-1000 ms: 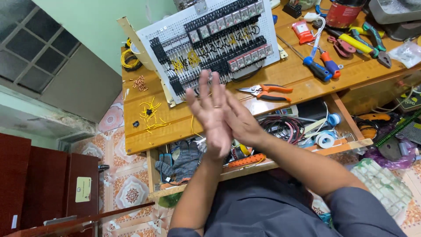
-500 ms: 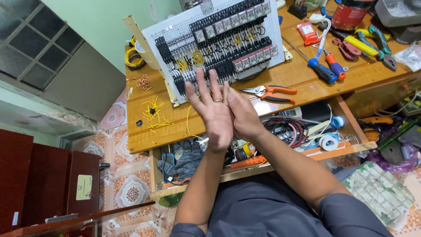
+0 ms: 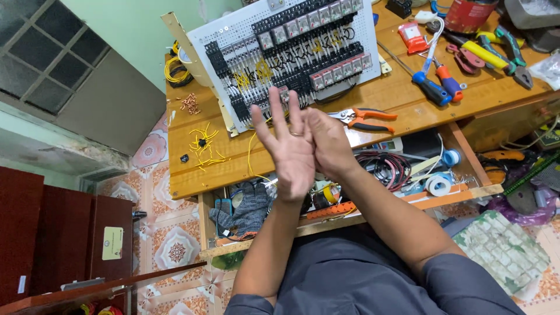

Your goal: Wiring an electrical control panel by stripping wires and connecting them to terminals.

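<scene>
My left hand (image 3: 289,149) is raised in front of me, palm toward me, fingers spread, a ring on one finger. My right hand (image 3: 329,143) presses against its side, fingers resting on the left hand's palm edge. Neither hand holds anything. Behind them on the wooden workbench (image 3: 233,160) lies a white perforated panel (image 3: 286,55) filled with rows of black relays and yellow wiring. Orange-handled pliers (image 3: 364,118) lie just right of my hands.
Yellow wire offcuts (image 3: 204,146) lie at the bench's left. Blue and red screwdrivers (image 3: 437,84), more pliers (image 3: 501,49) and a red can (image 3: 469,14) sit at the right. A lower shelf holds grey gloves (image 3: 245,213), cable coils (image 3: 388,169) and tape rolls (image 3: 437,184).
My pressed-together hands have shifted slightly; the left fingers have spread wider and the right hand has slid lower along the left palm. The view has tilted a little.
</scene>
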